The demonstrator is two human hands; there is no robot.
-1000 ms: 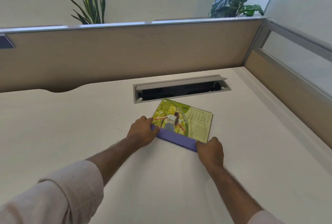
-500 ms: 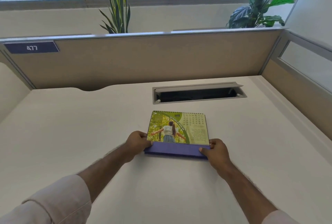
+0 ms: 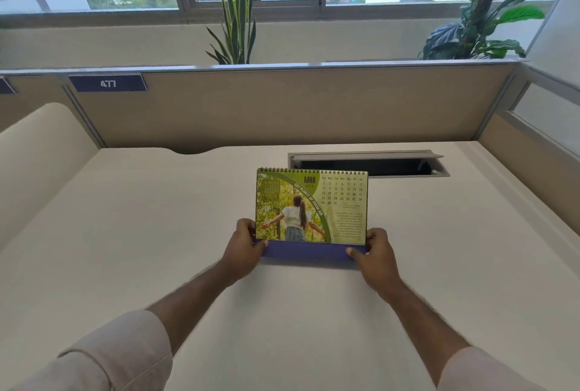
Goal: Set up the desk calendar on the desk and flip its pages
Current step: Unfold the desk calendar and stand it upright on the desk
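- our left hand (image 3: 243,251) is clamped on the lower left corner of the desk calendar (image 3: 311,206), thumb in front on the purple base strip (image 3: 309,251), fingers wrapped behind the edge.
- our right hand (image 3: 373,257) is closed the same way on the lower right corner, thumb pressed on the strip, fingers behind.
- the calendar sits toward the middle of the counter (image 3: 163,227), leaning back with the march page facing us; its foot looks to be touching the surface, though our hands hide the corners and we cannot be sure.
- we judge it light and easy to shift: thin card, with a stiff board base that takes a firm pinch without bending.
- the pages are soft glossy paper, likely slippery and easy to crease, so we would not squeeze the printed sheet itself.
- the wire spiral (image 3: 310,170) along the top is the hinge; for flipping, the best hold is a page's free bottom edge, lifted up and over while one hand steadies the base.
- just behind lies the open cable tray (image 3: 367,157), near enough that a backward push could tip the stand toward it.
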